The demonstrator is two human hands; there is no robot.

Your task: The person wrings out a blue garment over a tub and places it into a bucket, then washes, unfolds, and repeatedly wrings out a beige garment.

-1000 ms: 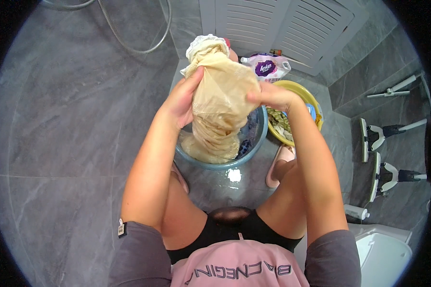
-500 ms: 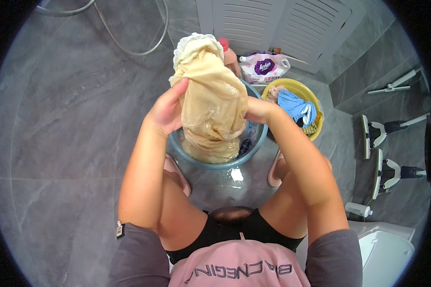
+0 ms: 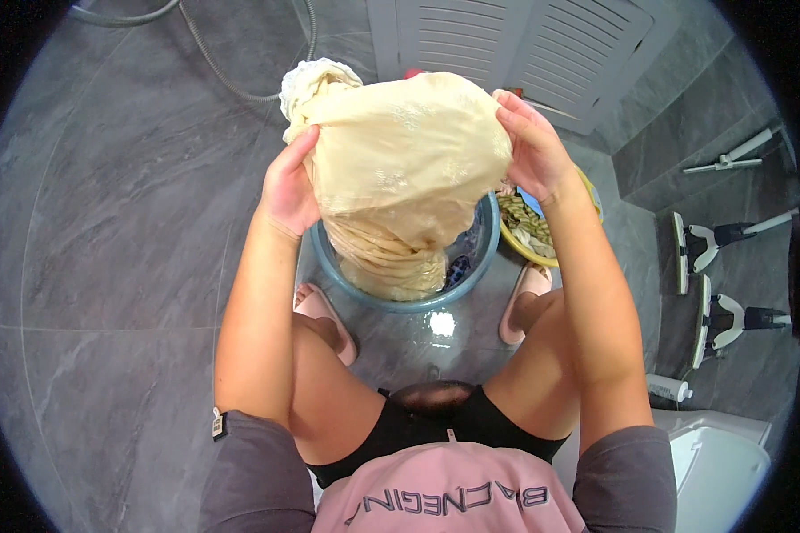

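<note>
- Cream cloth (image 3: 409,151) hangs between your two hands over the blue basin (image 3: 400,306), its upper part stretched into a broad panel and its lower end bunched down inside the rim.
- Your left hand (image 3: 292,188) pinches the left edge, thumb in front; its fingers are mostly hidden behind the fabric.
- Your right hand (image 3: 535,147) grips the upper right edge between thumb and fingers.
- On your left, floor tiles (image 3: 107,222) run from the basin out to the rim of view, giving that elbow width.
- On your right, room is tighter: the yellow basin (image 3: 540,260) sits just beside the blue one, partly under your forearm.
- Ahead, the grey slatted doors (image 3: 462,35) bound your reach; your pink slippers (image 3: 329,324) flank the blue basin's near side.
- The panel looks thin and smooth, with a soft sheen and shiny patterned patches; below, it gathers into thick, rounded folds.
- White ruffled trim (image 3: 298,82) crumples at the upper left corner.
- Dark patterned fabric (image 3: 460,271) shows inside the round blue basin; striped fabric (image 3: 526,222) lies rumpled in the yellow one.
- Grey veining marks the tiles, and a bright glare spot lies before the basin.
</note>
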